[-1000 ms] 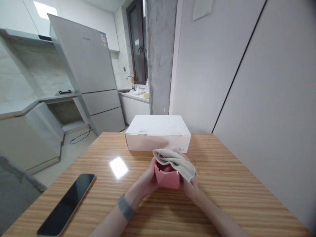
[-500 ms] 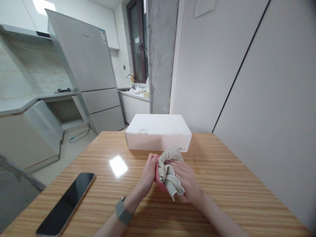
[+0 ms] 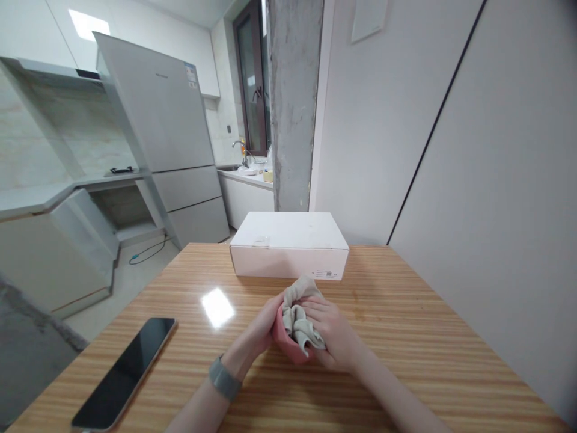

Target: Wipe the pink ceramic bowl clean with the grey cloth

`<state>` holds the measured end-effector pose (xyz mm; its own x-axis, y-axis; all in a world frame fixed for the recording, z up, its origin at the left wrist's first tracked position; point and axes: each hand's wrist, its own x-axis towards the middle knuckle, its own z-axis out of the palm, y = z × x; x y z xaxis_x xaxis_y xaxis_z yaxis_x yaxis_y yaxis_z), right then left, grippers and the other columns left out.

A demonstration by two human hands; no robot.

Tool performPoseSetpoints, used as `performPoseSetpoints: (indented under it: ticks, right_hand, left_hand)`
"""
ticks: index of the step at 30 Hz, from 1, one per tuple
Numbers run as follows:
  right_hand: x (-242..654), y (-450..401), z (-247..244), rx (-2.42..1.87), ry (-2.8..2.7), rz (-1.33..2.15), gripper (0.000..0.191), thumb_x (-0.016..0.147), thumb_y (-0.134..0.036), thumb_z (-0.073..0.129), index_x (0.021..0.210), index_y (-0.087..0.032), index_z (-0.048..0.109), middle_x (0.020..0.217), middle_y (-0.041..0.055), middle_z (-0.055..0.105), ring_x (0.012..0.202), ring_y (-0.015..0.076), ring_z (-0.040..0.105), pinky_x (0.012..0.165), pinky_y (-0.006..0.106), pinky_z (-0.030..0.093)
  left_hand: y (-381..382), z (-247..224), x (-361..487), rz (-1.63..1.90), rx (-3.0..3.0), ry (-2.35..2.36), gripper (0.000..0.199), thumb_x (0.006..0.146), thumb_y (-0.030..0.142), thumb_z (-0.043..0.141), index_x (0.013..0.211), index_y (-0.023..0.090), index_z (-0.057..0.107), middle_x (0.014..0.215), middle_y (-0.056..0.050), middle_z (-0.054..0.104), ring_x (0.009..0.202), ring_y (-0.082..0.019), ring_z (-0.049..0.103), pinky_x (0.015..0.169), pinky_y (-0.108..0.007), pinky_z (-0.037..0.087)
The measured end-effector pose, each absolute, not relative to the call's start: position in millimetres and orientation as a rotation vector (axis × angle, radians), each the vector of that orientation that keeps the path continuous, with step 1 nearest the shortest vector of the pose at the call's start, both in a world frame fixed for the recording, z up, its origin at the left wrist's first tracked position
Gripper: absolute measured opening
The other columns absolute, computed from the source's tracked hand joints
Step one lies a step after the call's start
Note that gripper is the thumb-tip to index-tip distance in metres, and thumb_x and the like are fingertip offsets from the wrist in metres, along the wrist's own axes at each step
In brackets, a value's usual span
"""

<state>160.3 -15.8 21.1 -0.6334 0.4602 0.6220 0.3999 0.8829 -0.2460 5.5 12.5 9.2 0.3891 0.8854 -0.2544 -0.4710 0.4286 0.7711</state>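
Note:
A pink bowl-like container [image 3: 285,340] is held between my hands just in front of the white box; its exact kind is partly hidden. My left hand [image 3: 265,325] is closed around its left side, with a grey watch band on the wrist. Bunched over and into the pink container is a light grey cloth [image 3: 299,322]. My right hand [image 3: 331,331] presses on the cloth from the right, fingers bent over it and thumb low near the container's edge.
A white cardboard box [image 3: 288,261] sits at the far side of the wood-grain table [image 3: 406,337]. At the left front lies a black phone [image 3: 126,370]. Beyond the table stand a fridge [image 3: 166,120], a kitchen counter and a grey pillar [image 3: 295,108].
The pink container has tilted so more of its lower left side shows. Both hands and the cloth have shifted slightly left. The head view has tipped a little upward.

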Motion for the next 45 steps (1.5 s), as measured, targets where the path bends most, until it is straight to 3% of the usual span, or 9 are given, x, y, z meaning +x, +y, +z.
performPoseSetpoints:
  ticks: [6,13,18,21,25,31,39,45]
  right_hand:
    - [162.8,-11.6,17.7,-0.700,-2.356,0.090,0.024,0.079,-0.023,0.042,0.095,-0.018,0.059,0.097,0.0123,0.069,0.098,0.0269,0.061,0.099,0.046,0.042]
    - [168.5,-6.6,11.5,-0.832,-2.261,-0.007,0.024,0.089,-0.029,0.036,0.089,-0.019,0.059,0.096,0.0118,0.068,0.097,0.0271,0.058,0.092,0.045,0.045]
    - [168.0,-11.4,12.9,-0.665,-2.353,-0.053,0.032,0.087,-0.039,0.036,0.091,-0.017,0.059,0.094,0.0136,0.068,0.094,0.0282,0.061,0.092,0.047,0.045]
    - [161.0,-17.4,11.8,-0.571,-2.365,-0.049,0.036,0.086,-0.042,0.035,0.093,-0.017,0.060,0.095,0.0140,0.069,0.092,0.0277,0.063,0.091,0.047,0.047]
    - [152.5,-22.2,9.8,-0.515,-2.363,-0.044,0.035,0.083,-0.038,0.035,0.094,-0.017,0.060,0.090,0.0139,0.069,0.088,0.0276,0.063,0.089,0.046,0.048]
    - [157.2,-20.1,9.9,-0.564,-2.380,0.008,0.035,0.086,-0.041,0.033,0.093,-0.018,0.059,0.091,0.0126,0.068,0.088,0.0266,0.061,0.089,0.045,0.047]
    - [165.1,-15.2,16.5,-0.685,-2.326,-0.054,0.027,0.088,-0.034,0.034,0.087,-0.021,0.058,0.087,0.0102,0.067,0.084,0.0260,0.060,0.083,0.044,0.047]
    - [174.8,-12.1,12.6,-0.757,-2.275,-0.246,0.025,0.086,-0.032,0.038,0.092,-0.019,0.059,0.090,0.0124,0.068,0.086,0.0281,0.061,0.080,0.045,0.047]
  left_hand:
    - [8.2,7.4,9.6,1.100,0.843,0.780,0.040,0.075,0.051,0.068,0.087,0.013,0.070,0.089,-0.008,0.070,0.087,-0.020,0.062,0.083,-0.030,0.045]
    - [-1.2,12.6,12.9,1.135,0.774,0.598,0.037,0.079,0.039,0.068,0.108,0.018,0.064,0.106,-0.006,0.069,0.100,-0.019,0.061,0.088,-0.028,0.043]
    - [5.8,15.3,4.0,0.913,0.683,0.500,0.048,0.085,0.048,0.052,0.100,0.006,0.070,0.087,-0.013,0.073,0.081,-0.022,0.066,0.075,-0.029,0.046]
    - [9.3,17.6,-3.8,0.843,0.766,0.556,0.054,0.086,0.054,0.048,0.092,0.005,0.072,0.075,-0.012,0.074,0.070,-0.021,0.067,0.068,-0.027,0.045]
    - [8.7,20.6,-11.3,0.729,0.885,0.669,0.051,0.085,0.054,0.052,0.088,0.008,0.073,0.076,-0.009,0.074,0.075,-0.021,0.067,0.079,-0.029,0.045]
    - [10.9,14.6,-9.6,0.823,0.986,0.710,0.044,0.086,0.051,0.054,0.094,0.012,0.073,0.092,-0.008,0.075,0.100,-0.023,0.063,0.103,-0.033,0.034]
    - [9.9,7.3,-1.9,1.047,1.070,0.782,0.050,0.083,0.056,0.055,0.098,0.012,0.073,0.107,-0.010,0.072,0.110,-0.027,0.058,0.104,-0.038,0.034]
    - [0.5,7.0,6.5,1.087,0.920,0.515,0.043,0.084,0.045,0.061,0.112,0.014,0.066,0.120,-0.010,0.066,0.112,-0.025,0.057,0.097,-0.034,0.041]
